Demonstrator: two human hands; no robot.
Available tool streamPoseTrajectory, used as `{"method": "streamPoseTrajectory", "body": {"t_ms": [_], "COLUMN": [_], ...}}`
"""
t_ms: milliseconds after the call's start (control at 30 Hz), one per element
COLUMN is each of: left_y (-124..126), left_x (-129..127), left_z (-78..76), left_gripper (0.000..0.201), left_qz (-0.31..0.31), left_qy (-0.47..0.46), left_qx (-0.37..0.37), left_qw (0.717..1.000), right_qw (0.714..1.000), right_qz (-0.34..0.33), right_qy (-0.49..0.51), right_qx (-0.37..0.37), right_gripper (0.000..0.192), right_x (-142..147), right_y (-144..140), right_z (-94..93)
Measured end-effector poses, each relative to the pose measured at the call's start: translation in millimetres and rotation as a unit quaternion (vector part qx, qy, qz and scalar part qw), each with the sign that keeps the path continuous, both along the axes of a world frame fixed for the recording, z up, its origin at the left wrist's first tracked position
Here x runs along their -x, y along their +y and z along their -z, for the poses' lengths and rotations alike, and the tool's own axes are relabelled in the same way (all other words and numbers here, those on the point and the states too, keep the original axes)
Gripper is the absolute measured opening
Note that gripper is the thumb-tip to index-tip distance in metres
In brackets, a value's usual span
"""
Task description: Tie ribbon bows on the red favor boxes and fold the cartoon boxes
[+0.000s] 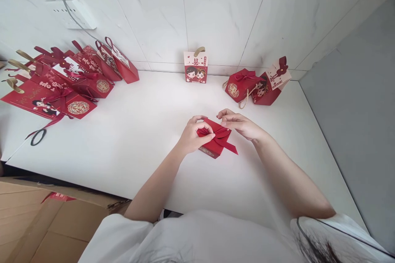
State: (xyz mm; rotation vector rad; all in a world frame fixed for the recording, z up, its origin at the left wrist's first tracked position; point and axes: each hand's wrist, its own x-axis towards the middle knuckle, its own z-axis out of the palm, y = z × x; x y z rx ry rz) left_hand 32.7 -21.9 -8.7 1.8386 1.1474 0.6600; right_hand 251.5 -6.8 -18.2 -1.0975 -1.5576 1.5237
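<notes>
A red gift box point(212, 148) with gold print on its side lies on the white table in front of me. A red ribbon bow point(222, 133) spreads over its top, one tail hanging past the right edge. My left hand point(196, 134) pinches the ribbon near the knot with thumb and forefinger, its other fingers behind the box. My right hand point(242, 125) is at the bow's right loop, with thumb and fingers slightly apart. Whether its fingertips touch the ribbon is hard to make out.
Several red gift boxes point(77, 109) crowd the table's left end, near a dark ring-shaped handle point(38, 137). By the tiled wall stand a small box with cartoon figures point(196, 72), a bow-tied box point(237, 86) and a tagged box point(270, 86). A cardboard carton point(70, 218) is below left.
</notes>
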Motion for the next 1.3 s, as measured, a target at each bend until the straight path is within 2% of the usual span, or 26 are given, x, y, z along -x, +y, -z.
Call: {"method": "streamPoseTrajectory", "body": {"t_ms": [133, 233, 333, 400, 467, 600, 667, 800, 1000, 1133, 1300], "left_y": [-2.3, 1.6, 10.3, 15.3, 17.9, 17.7, 16.8, 14.9, 7.7, -3.5, -15.6], "left_x": [3.8, 18.6, 38.4, 48.0, 52.3, 51.5, 51.0, 52.8, 53.5, 37.9, 22.2], "left_z": [-3.6, -11.9, -18.9, -20.4, -19.7, -17.8, -19.3, -27.3, -37.6, -36.0, -34.2], "left_gripper": [0.015, 0.046, 0.044, 0.042, 0.04, 0.036, 0.033, 0.031, 0.031, 0.03, 0.038], "left_qz": [-0.01, -0.013, -0.051, -0.052, -0.024, 0.0, -0.003, 0.019, 0.116, 0.172, 0.166], "left_qy": [-0.025, -0.081, -0.081, -0.052, -0.031, -0.012, -0.008, -0.005, 0.043, 0.06, 0.063], "left_qx": [-0.018, 0.023, 0.068, 0.096, 0.128, 0.146, 0.139, 0.141, 0.203, 0.231, 0.235], "left_qw": [0.999, 0.996, 0.993, 0.993, 0.991, 0.989, 0.99, 0.99, 0.971, 0.956, 0.956], "right_qw": [1.0, 0.999, 0.989, 0.97, 0.945, 0.9, 0.89, 0.89, 0.884, 0.883, 0.878], "right_qz": [0.001, 0.025, 0.088, 0.111, 0.103, 0.059, 0.059, 0.085, 0.115, 0.115, 0.105], "right_qy": [0.008, -0.015, -0.053, -0.095, -0.147, -0.269, -0.295, -0.305, -0.311, -0.309, -0.31], "right_qx": [-0.013, -0.038, -0.11, -0.195, -0.273, -0.339, -0.342, -0.33, -0.329, -0.333, -0.348], "right_gripper": [0.029, 0.029, 0.028, 0.022, 0.016, 0.008, 0.005, 0.006, 0.008, 0.007, 0.003], "right_x": [-2.6, -8.7, -11.9, -7.4, 3.1, 28.0, 34.7, 36.5, 39.9, 41.5, 33.7], "right_y": [0.9, -2.0, -7.8, -14.1, -22.0, -35.2, -37.5, -36.8, -37.6, -37.0, -35.7], "right_z": [0.8, -11.5, -26.4, -33.4, -36.2, -30.2, -25.2, -20.4, -19.2, -16.1, -22.2]}}
